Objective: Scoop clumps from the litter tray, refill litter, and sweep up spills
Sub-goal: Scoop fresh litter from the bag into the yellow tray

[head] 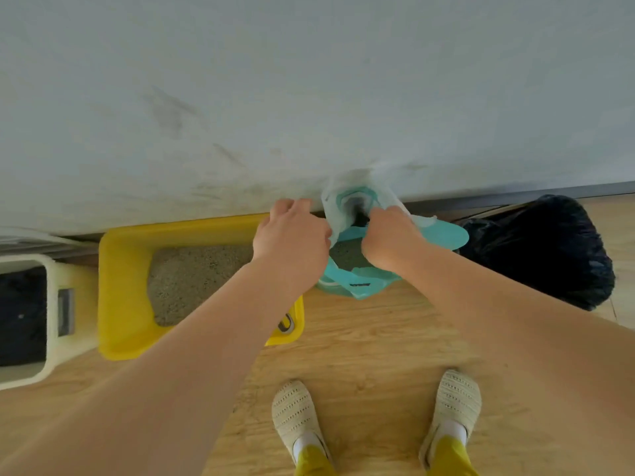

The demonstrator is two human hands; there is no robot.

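L hand (pixel 292 231) & R hand (pixel 390 237) both grasp teal litter bag (pixel 357 283) mouth, at 3 o'clock of yellow litter tray (pixel 123 269).

Position: head-worn, above the yellow litter tray (pixel 123 269)
Direction: forward and steeply down to the wooden floor (pixel 371 345) and wall (pixel 309 80)
Distance: close, at arm's reach of the tray
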